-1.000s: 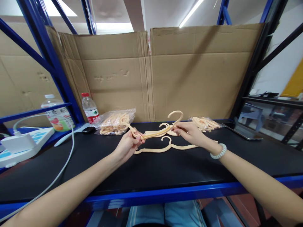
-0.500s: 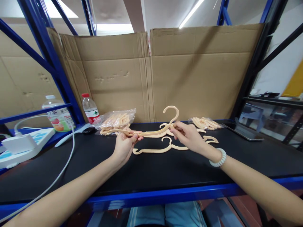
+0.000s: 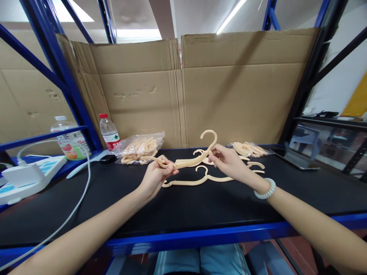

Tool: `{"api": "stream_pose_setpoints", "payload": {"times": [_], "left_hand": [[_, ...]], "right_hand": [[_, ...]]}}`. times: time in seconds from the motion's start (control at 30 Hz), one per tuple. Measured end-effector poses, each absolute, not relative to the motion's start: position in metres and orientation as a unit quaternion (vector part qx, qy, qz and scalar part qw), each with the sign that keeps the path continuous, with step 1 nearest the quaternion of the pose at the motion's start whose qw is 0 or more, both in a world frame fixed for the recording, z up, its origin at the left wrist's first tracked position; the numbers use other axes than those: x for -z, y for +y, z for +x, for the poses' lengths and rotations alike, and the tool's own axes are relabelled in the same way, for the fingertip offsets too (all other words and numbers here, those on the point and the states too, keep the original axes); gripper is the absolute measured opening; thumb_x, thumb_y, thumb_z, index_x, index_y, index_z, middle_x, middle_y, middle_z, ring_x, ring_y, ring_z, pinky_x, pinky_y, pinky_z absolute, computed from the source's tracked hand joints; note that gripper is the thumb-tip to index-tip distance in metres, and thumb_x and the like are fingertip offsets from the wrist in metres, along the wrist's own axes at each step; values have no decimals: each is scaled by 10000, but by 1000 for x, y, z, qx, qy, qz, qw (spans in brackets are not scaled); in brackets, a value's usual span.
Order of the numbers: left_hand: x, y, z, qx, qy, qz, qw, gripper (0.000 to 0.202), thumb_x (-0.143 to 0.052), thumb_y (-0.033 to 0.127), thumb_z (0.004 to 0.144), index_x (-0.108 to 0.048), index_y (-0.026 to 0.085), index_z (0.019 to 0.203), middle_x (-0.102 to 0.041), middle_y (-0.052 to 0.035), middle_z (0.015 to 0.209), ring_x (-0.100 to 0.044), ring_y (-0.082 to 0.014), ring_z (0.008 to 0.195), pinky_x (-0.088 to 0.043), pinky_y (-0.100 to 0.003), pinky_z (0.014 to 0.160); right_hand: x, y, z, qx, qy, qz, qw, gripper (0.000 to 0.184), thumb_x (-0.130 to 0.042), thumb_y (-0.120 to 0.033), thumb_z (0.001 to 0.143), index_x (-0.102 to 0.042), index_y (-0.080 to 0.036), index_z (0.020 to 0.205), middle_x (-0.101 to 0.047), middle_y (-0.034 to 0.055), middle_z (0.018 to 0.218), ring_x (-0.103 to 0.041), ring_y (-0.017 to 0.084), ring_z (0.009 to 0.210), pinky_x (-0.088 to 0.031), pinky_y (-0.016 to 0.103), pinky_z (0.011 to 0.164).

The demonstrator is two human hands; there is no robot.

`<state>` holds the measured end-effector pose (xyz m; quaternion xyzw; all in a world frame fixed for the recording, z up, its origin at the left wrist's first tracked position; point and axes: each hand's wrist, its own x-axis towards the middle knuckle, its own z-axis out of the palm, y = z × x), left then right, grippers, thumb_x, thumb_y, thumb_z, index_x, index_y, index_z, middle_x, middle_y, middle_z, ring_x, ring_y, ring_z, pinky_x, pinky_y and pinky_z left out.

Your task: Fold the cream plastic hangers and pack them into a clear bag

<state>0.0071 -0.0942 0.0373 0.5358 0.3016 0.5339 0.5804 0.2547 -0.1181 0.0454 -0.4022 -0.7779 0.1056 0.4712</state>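
Observation:
Between my hands a beige plastic hanger is held above the table, its large hook pointing up. My left hand pinches it at the left, where a curved end piece meets the longer arm. Close to the base of the hook, my right hand grips it between thumb and fingers, hiding part of it. Below lies another beige hanger flat on the black table, its small hook facing away from me. One more hanger lies behind, partly covered by the held one and my right hand.
A clear bag of beige hanger parts lies at the back left, another bag at the back right. A red-capped bottle, a black mouse and a power strip with a white cable are left. A tablet lies right.
The left part of the held hanger has shifted right and its angle between my hands has changed. My left hand has moved slightly right; the hook leans a little more to the right.

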Motion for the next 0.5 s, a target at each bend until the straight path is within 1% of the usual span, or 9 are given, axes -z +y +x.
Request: {"api": "stream_pose_setpoints", "payload": {"times": [0.1,0.13,0.2,0.27,0.37,0.43,0.5], "left_hand": [[-37,-97,8,-522,296,544,586,290,-788,190,587,-513,134,663,-609,5,727,-619,-108,616,-524,-209,620],[-38,-97,9,-515,297,546,590,285,-786,198,594,-518,133,667,-606,1,740,-617,-109,614,-523,-209,605],[-40,-98,9,-504,302,551,593,270,-774,214,610,-526,132,676,-604,-8,769,-617,-122,631,-525,-221,579],[-42,-98,9,-510,306,552,584,252,-760,217,613,-528,137,675,-614,-21,801,-624,-151,698,-539,-246,583],[-45,-96,7,-543,317,548,551,199,-724,211,622,-543,136,657,-642,-52,838,-620,-186,822,-556,-279,659],[-46,-94,5,-560,328,550,526,171,-701,209,631,-551,127,629,-645,-59,792,-616,-174,804,-549,-266,684],[-47,-93,4,-569,335,554,508,174,-693,203,636,-537,129,615,-630,-40,716,-605,-141,714,-534,-232,647]], "right_hand": [[-45,-118,252,-178,-772,-371,485,196,-523,-345,894,-575,-175,976,-647,47,842,-581,138,645,-453,255,567],[-45,-119,251,-190,-770,-364,489,207,-535,-355,886,-589,-169,960,-649,62,902,-577,133,640,-456,260,567],[-46,-120,249,-196,-768,-356,496,220,-546,-368,877,-614,-158,867,-644,82,982,-557,117,604,-452,263,549],[-49,-122,249,-186,-768,-359,497,257,-538,-374,878,-621,-152,778,-651,83,949,-533,109,568,-439,259,518],[-52,-124,250,-164,-769,-369,495,286,-541,-376,872,-623,-147,724,-656,76,869,-502,99,520,-421,250,478],[-52,-124,251,-157,-770,-372,493,291,-539,-374,873,-626,-143,719,-656,76,856,-498,96,512,-420,246,472],[-51,-124,253,-154,-772,-374,490,281,-540,-365,875,-635,-140,734,-656,77,861,-507,97,521,-426,244,479]]}}
